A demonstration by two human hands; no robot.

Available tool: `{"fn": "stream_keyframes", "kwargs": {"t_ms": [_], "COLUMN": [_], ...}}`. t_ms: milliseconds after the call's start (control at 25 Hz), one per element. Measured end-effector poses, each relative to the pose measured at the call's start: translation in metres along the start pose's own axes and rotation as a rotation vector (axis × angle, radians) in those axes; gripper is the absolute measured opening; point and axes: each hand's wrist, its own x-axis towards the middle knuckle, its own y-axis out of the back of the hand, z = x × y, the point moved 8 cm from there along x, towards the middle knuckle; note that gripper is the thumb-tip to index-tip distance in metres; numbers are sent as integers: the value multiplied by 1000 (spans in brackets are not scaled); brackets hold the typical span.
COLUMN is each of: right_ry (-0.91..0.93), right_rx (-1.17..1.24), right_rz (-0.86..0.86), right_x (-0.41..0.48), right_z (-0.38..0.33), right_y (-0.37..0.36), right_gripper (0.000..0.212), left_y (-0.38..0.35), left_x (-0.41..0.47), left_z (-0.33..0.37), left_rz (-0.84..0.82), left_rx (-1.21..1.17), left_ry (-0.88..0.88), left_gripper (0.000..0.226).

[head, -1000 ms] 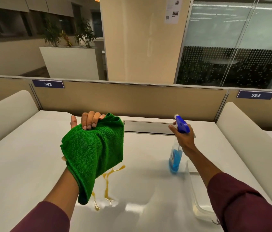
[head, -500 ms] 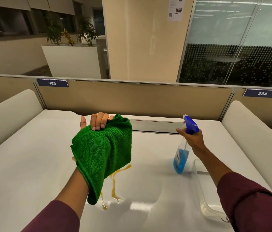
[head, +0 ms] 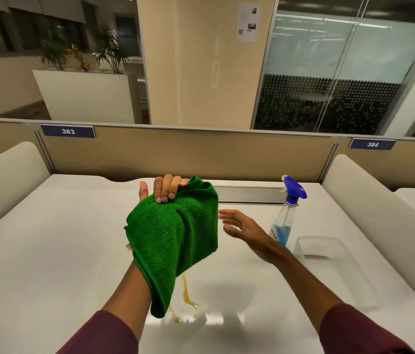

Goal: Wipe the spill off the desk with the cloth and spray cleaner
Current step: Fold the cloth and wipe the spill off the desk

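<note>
Head view, left hand (head: 161, 191) grip clutching green cloth (head: 175, 236) above spill (head: 187, 296), right hand (head: 246, 229) spread empty beside spray bottle (head: 286, 214)

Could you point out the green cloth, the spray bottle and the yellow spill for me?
green cloth (head: 173, 233), head view, middle of the hanging fabric.
spray bottle (head: 293, 189), head view, blue trigger head.
yellow spill (head: 187, 295), head view, streak below the cloth.

An open-plan office: beige partition (head: 188, 152) across the middle of the frame carries numbered seat plates, 383 (head: 68, 131) at left and 384 (head: 372, 144) at right. Glass-walled meeting room (head: 329, 72) upper right, white planter box (head: 84, 95) upper left, white work surface (head: 35, 251) below.
</note>
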Motion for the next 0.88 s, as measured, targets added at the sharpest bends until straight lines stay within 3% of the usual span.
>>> {"fn": "stream_keyframes", "kwargs": {"t_ms": [120, 240, 360, 520, 640, 720, 800, 880], "right_ry": [-55, -106, -121, -116, -127, -124, -146, -166], "right_rx": [219, 309, 342, 241, 126, 63, 2, -79], "right_rz": [-306, -318, -291, -319, -424, -485, -537, -575], "right_x": [9, 10, 13, 15, 14, 15, 16, 18], "right_z": [-20, -33, -53, -90, -108, -113, -113, -107], "right_y": [-57, -77, -87, -100, -103, -100, -95, -91], "right_gripper": [45, 44, 38, 26, 18, 17, 18, 17], "left_y": [-10, -1, 24, 39, 40, 38, 43, 46], "left_x": [-9, -25, -64, -110, -122, -118, -113, -106], "left_z": [14, 44, 82, 101, 106, 113, 120, 119], "left_rz": [-24, 76, 299, 451, 538, 516, 514, 508], "left_rx": [-5, 57, 242, 308, 370, 545, 758, 882], "left_ry": [-24, -72, -75, 152, 345, 439, 552, 677], "left_gripper": [84, 83, 78, 63, 98, 113, 109, 89]}}
